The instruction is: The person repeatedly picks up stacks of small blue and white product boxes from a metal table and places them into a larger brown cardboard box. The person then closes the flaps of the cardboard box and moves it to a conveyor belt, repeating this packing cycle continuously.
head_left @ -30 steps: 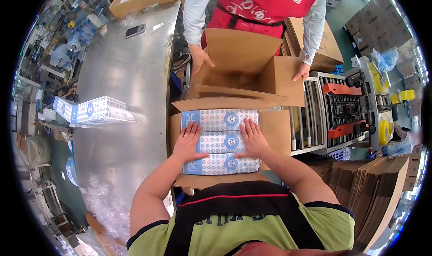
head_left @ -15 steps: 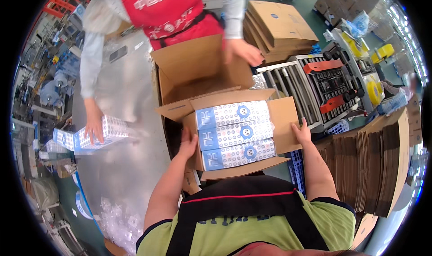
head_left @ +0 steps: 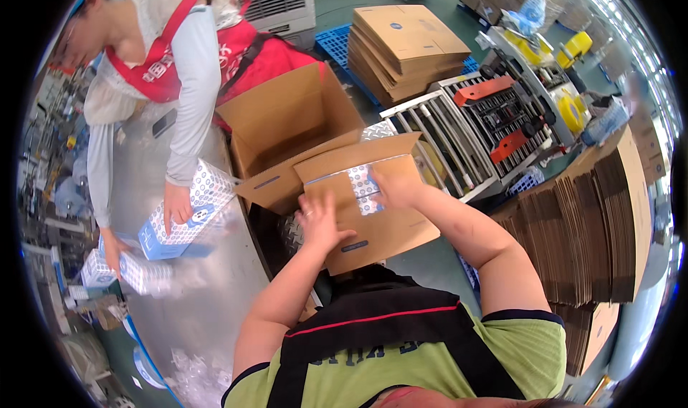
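Observation:
In front of me sits a brown carton [head_left: 390, 236] with its side flaps folded inward. Through the gap between them, white boxes [head_left: 364, 186] with blue dots show. My left hand [head_left: 321, 223] lies with fingers spread on the left flap. My right hand [head_left: 398, 190] presses on the right flap, its fingers stretched toward the gap and slightly blurred. The far flap [head_left: 358, 157] stands up, while the near flap is folded in or hidden beneath my arms; I cannot tell which. Beyond it stands an open, bare-bottomed carton [head_left: 290, 121].
At left, a co-worker in a red apron [head_left: 240, 53] handles white-and-blue boxes [head_left: 190, 211] on a metal table [head_left: 168, 286]. A roller conveyor [head_left: 448, 143] with a taping machine [head_left: 505, 118] lies to the right. Flat cartons [head_left: 408, 42] are stacked behind; more folded cartons [head_left: 573, 236] stand at right.
My hands have moved from the carton's outer sides onto its flaps, which now cover most of the boxes inside. The co-worker has leaned left, both hands now on the boxes on the table.

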{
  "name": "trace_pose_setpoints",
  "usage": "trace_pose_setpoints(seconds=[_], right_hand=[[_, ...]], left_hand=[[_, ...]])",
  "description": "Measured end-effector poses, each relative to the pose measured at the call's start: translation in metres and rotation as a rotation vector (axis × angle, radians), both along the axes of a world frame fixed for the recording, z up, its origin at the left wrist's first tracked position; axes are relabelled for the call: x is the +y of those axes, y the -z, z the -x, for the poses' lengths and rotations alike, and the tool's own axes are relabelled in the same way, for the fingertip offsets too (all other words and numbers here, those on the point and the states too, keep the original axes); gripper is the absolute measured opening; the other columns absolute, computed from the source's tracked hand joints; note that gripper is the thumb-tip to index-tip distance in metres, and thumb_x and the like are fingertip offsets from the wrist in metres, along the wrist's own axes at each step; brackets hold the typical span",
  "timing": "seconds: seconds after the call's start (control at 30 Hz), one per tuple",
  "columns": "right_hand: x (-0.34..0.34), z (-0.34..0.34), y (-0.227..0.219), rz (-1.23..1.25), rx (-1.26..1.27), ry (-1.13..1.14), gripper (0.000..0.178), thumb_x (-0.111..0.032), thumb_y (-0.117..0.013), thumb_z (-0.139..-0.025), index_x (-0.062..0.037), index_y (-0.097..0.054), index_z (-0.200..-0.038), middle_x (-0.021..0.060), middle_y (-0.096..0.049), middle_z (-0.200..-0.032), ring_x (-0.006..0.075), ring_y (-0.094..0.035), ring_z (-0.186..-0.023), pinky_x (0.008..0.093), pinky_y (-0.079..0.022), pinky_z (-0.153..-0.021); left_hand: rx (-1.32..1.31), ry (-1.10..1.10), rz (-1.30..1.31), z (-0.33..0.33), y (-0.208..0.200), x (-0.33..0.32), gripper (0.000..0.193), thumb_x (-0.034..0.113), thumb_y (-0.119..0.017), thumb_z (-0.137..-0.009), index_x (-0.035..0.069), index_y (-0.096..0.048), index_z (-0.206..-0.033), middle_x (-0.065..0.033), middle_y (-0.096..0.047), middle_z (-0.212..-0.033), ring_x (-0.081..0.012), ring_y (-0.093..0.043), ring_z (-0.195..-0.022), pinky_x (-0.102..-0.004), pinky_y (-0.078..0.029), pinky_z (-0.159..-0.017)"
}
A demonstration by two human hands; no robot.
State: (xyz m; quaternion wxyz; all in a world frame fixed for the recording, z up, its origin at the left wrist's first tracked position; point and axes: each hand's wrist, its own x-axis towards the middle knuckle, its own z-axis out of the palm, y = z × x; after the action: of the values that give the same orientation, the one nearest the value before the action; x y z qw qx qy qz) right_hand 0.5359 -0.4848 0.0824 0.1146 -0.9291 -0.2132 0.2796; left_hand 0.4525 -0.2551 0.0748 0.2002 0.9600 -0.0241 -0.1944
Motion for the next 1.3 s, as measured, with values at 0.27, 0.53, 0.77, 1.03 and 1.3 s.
trace_pose_setpoints(seconds=[0.27,0.53,0.77,1.03,1.3], right_hand=[[-0.05,0.057,0.058,-0.085,-0.739,0.001,0.07,-0.047,-0.06,-0.087,-0.0011,-0.045,-0.138,0.0201,-0.05,-0.135,0.0377,-0.044,-0.129,0.0549,-0.024,-0.115],[-0.138,0.041,0.087,-0.126,-0.549,0.092,0.063,-0.048,-0.05,-0.094,-0.0128,-0.042,-0.146,0.0112,-0.04,-0.15,0.0342,-0.028,-0.144,0.0543,-0.015,-0.119],[-0.279,-0.076,0.103,0.005,-0.535,0.459,0.063,-0.061,-0.042,-0.093,-0.0323,-0.037,-0.149,0.0098,-0.031,-0.156,0.044,-0.016,-0.146,0.0771,-0.006,-0.107],[-0.458,-0.232,0.092,0.113,-0.509,0.642,0.061,-0.057,-0.039,-0.094,-0.0304,-0.038,-0.149,0.0067,-0.031,-0.157,0.0341,-0.012,-0.149,0.0768,-0.006,-0.108],[-0.557,-0.27,0.095,0.072,-0.679,0.687,0.052,-0.046,-0.044,-0.096,-0.0176,-0.05,-0.138,0.0089,-0.045,-0.143,0.0339,-0.029,-0.141,0.0656,-0.02,-0.111]], left_hand=[[-0.39,-0.563,0.677,0.036,0.177,0.021,0.101,0.03,-0.072,-0.087,0.0,-0.003,-0.154,-0.0284,-0.016,-0.157,-0.0371,-0.018,-0.147,-0.0415,-0.022,-0.118],[-0.208,-0.768,1.004,0.018,0.139,-0.092,0.069,0.021,-0.048,-0.101,0.004,-0.007,-0.155,-0.0221,-0.023,-0.156,-0.0332,-0.035,-0.138,-0.04,-0.03,-0.113],[-0.29,-0.876,1.033,-0.109,0.118,-0.345,0.067,0.022,-0.044,-0.103,0.005,-0.006,-0.156,-0.0239,-0.022,-0.156,-0.0345,-0.037,-0.137,-0.0421,-0.033,-0.111],[-0.175,-0.711,1.224,-0.288,0.155,-0.513,0.071,0.017,-0.044,-0.103,0.009,0.002,-0.156,-0.0241,-0.022,-0.156,-0.0343,-0.038,-0.137,-0.0414,-0.033,-0.111],[-0.106,-0.303,0.759,-0.312,0.16,-0.56,0.064,0.033,-0.04,-0.106,0.008,-0.01,-0.157,-0.0177,-0.023,-0.159,-0.0291,-0.024,-0.146,-0.0371,-0.02,-0.118]])
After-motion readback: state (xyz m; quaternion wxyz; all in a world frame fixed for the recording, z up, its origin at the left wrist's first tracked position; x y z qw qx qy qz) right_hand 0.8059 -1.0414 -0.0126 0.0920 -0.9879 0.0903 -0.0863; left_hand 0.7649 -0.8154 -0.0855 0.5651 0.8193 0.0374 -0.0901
